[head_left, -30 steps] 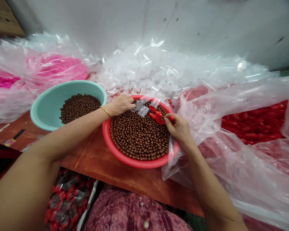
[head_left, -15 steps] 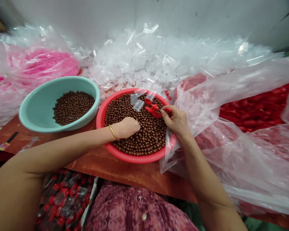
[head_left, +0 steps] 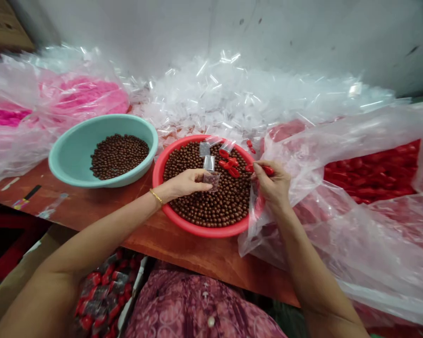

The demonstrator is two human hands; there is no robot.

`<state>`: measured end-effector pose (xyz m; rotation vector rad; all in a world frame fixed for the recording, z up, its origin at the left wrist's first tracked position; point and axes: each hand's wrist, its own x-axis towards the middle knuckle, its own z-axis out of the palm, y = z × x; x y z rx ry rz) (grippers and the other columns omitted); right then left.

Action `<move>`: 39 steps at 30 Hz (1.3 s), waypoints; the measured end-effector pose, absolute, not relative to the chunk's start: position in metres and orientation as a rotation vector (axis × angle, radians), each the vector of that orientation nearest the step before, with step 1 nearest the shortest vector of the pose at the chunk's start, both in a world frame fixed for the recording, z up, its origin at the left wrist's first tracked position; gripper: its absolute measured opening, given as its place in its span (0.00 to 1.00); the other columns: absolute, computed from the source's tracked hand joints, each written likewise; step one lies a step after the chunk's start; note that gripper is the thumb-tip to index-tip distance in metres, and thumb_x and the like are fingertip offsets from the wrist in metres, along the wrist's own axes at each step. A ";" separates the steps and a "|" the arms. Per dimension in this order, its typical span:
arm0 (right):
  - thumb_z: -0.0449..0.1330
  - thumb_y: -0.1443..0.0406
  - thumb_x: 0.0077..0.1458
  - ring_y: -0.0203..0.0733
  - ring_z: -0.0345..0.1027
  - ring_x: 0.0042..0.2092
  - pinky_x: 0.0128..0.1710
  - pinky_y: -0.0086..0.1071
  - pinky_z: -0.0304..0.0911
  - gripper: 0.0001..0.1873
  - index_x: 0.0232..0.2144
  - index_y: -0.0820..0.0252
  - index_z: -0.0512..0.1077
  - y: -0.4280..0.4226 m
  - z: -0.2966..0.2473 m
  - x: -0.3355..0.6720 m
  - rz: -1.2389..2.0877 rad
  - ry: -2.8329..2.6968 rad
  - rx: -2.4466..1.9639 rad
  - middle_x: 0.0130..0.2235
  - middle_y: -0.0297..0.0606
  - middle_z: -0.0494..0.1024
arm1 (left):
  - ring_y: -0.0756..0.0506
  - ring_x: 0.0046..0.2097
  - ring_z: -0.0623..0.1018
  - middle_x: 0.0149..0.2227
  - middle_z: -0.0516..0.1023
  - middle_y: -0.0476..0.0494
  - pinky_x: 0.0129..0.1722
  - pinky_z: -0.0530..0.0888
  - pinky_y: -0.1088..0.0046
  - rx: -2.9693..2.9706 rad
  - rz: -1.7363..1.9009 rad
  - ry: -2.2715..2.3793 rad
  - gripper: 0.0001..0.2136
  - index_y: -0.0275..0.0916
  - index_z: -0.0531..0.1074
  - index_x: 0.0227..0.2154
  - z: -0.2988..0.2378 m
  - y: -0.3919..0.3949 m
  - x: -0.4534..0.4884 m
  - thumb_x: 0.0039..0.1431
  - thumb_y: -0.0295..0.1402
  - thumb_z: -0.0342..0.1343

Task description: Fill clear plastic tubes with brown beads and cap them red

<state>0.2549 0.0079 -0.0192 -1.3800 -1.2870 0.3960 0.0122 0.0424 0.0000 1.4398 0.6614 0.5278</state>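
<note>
Because the red plastic basin [head_left: 157, 176] sits right under both hands, its brown balls [head_left: 204, 204] lie within easy reach: the left grip [head_left: 188, 184] pinches a small clear bag [head_left: 212, 181] above them, and the right grip [head_left: 273, 184] clenches a red plastic piece [head_left: 264, 169].

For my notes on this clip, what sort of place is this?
Probably a hand-packing workshop for sweets: a red basin of brown balls, heaps of tiny clear bags, and plastic sacks of red pieces on a wooden table.

Left hand [head_left: 185, 184] holds clear bag [head_left: 212, 181], right hand [head_left: 272, 184] red piece [head_left: 267, 170], above red basin [head_left: 158, 178]
</note>
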 end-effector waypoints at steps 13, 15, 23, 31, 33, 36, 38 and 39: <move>0.62 0.62 0.46 0.30 0.68 0.26 0.30 0.28 0.68 0.12 0.36 0.57 0.74 -0.025 0.016 0.177 1.043 -1.353 -1.170 0.30 0.31 0.77 | 0.53 0.30 0.71 0.34 0.71 0.49 0.33 0.72 0.74 1.309 0.669 0.628 0.14 0.33 0.68 0.37 0.000 0.005 0.001 0.50 0.36 0.60; 0.59 0.62 0.49 0.30 0.66 0.25 0.28 0.28 0.67 0.14 0.40 0.57 0.72 -0.027 0.012 0.175 1.139 -1.484 -1.173 0.33 0.32 0.77 | 0.54 0.29 0.72 0.33 0.70 0.49 0.32 0.72 0.75 1.281 0.668 0.628 0.15 0.33 0.67 0.36 0.000 0.005 -0.001 0.49 0.37 0.60; 0.58 0.65 0.45 0.27 0.55 0.18 0.19 0.23 0.54 0.12 0.35 0.57 0.63 -0.020 0.016 0.181 1.198 -1.285 -1.238 0.21 0.22 0.65 | 0.54 0.24 0.73 0.29 0.73 0.49 0.25 0.70 0.77 1.218 0.578 0.614 0.14 0.34 0.65 0.35 0.000 0.004 -0.006 0.53 0.41 0.56; 0.64 0.58 0.44 0.28 0.59 0.23 0.20 0.25 0.58 0.17 0.37 0.59 0.70 -0.012 0.024 0.171 1.345 -1.503 -1.150 0.30 0.31 0.72 | 0.53 0.25 0.72 0.28 0.72 0.48 0.26 0.71 0.76 1.177 0.598 0.573 0.14 0.33 0.66 0.34 0.001 0.003 -0.009 0.53 0.41 0.56; 0.65 0.57 0.44 0.28 0.59 0.22 0.20 0.25 0.60 0.17 0.35 0.58 0.69 -0.012 0.020 0.171 1.343 -1.497 -1.159 0.28 0.29 0.71 | 0.53 0.26 0.72 0.28 0.72 0.48 0.26 0.71 0.76 1.150 0.617 0.555 0.15 0.33 0.66 0.34 0.001 0.004 -0.009 0.53 0.41 0.56; 0.66 0.56 0.42 0.29 0.59 0.21 0.19 0.26 0.61 0.17 0.31 0.57 0.66 -0.015 0.017 0.172 1.368 -1.503 -1.167 0.24 0.27 0.68 | 0.52 0.26 0.71 0.28 0.72 0.47 0.26 0.71 0.77 1.136 0.602 0.528 0.14 0.33 0.66 0.34 0.001 0.004 -0.009 0.53 0.41 0.57; 0.67 0.55 0.41 0.29 0.59 0.20 0.18 0.26 0.61 0.18 0.27 0.57 0.64 -0.016 0.017 0.173 1.364 -1.510 -1.171 0.22 0.26 0.66 | 0.52 0.27 0.72 0.28 0.72 0.47 0.26 0.71 0.77 1.135 0.609 0.520 0.14 0.33 0.66 0.34 0.001 0.004 -0.009 0.53 0.41 0.57; 0.67 0.55 0.40 0.29 0.58 0.19 0.17 0.25 0.60 0.19 0.26 0.57 0.63 -0.016 0.017 0.174 1.353 -1.505 -1.183 0.21 0.25 0.64 | 0.52 0.27 0.72 0.28 0.72 0.47 0.26 0.71 0.77 1.132 0.618 0.519 0.14 0.34 0.66 0.35 0.001 0.004 -0.009 0.53 0.41 0.57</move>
